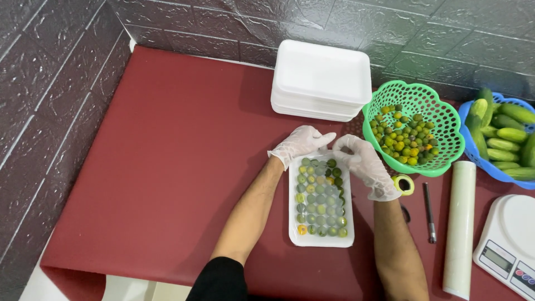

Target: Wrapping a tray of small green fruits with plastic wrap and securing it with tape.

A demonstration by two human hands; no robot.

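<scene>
A white foam tray (321, 237) lies on the red table (167, 167), in front of the person and between their forearms. It is filled with small round citrus fruits (321, 203), mostly green with a few yellow ones, packed in about four columns under a sheet of clear film (329, 159). The left hand (301, 144) and the right hand (365, 167), both in thin clear gloves, sit at the tray's far end with fingers curled, pinching the film there.

One stack of empty white foam trays (321, 81) stands beyond. One green plastic basket (415, 131) holds more of the small fruits; one blue basket (499, 139) holds cucumbers. Also on the table: one roll of film (460, 228), one tape roll (403, 184), one dark pen-like tool (429, 213) and one white kitchen scale (510, 242).
</scene>
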